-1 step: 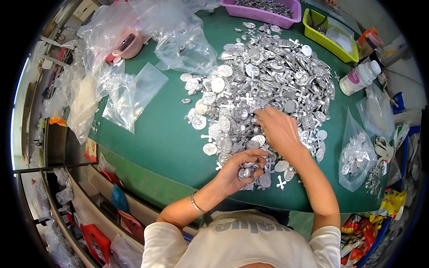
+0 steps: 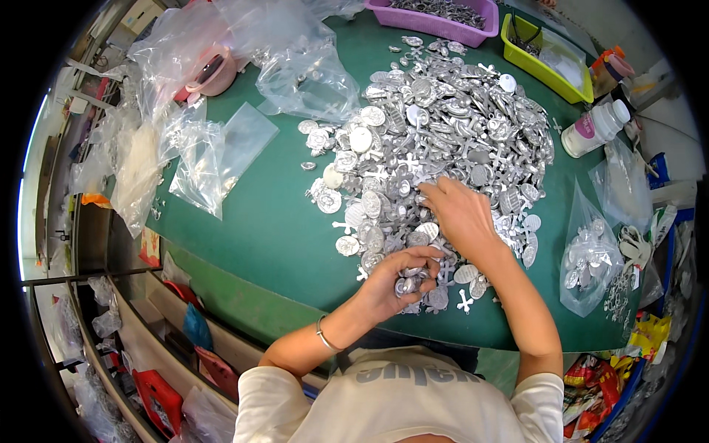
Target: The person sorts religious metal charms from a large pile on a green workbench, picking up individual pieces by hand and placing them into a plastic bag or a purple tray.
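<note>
A large heap of silver-coloured oval medals (image 2: 450, 111) and small crosses (image 2: 464, 301) covers the middle of the table. At the near edge of the heap my left hand (image 2: 388, 284) is cupped, its fingers curled round several small silver medals (image 2: 412, 280). Just beyond it and to the right, my right hand (image 2: 461, 214) reaches into the heap with bent fingers drawn together. The heap and the fingers hide what its tips hold, if anything. The two hands are close but apart.
On the green table (image 2: 273, 221), clear plastic bags (image 2: 221, 159) lie left, near a pink bowl (image 2: 216, 74). Purple (image 2: 436, 26) and yellow-green baskets (image 2: 543, 66) stand at the back. A white bottle (image 2: 595, 129) and a bag of medals (image 2: 589, 255) are at right.
</note>
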Demonstrator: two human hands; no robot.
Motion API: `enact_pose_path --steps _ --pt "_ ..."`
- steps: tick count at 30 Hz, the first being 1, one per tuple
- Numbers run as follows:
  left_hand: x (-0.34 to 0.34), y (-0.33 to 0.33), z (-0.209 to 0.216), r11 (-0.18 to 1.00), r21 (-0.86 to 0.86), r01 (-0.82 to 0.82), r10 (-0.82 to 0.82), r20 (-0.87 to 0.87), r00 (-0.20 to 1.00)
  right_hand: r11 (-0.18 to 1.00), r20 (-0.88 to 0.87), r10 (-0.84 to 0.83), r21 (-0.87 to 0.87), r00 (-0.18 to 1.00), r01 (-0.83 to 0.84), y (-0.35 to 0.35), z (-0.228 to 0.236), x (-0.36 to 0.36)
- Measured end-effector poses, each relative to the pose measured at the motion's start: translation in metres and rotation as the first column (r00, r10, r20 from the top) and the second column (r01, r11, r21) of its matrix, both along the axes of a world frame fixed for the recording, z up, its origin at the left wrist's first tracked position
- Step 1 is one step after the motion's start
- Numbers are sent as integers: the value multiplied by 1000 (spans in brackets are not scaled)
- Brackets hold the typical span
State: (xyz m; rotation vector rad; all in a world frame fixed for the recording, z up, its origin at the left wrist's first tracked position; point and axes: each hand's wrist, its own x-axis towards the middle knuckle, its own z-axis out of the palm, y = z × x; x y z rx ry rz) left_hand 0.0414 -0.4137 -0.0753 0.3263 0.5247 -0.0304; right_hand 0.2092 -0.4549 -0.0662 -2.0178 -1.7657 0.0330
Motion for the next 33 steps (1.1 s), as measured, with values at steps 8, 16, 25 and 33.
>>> enact_pose_path --steps 8,16,25,33 --pt "0 -7 -3 999 -41 -5 5 4 1000 996 196 87 -44 977 -79 -4 -6 -5" --pt "-3 -14 -8 1000 -20 -23 22 -35 999 988 -49 -58 143 997 64 -7 -8 -15" --pt "-13 -12 -23 946 -308 -100 131 81 988 929 -345 321 -67 882 -364 -47 50 -45" --pt "-16 -18 -12 989 -138 -54 71 118 991 981 -288 -44 167 957 95 -9 4 -21"
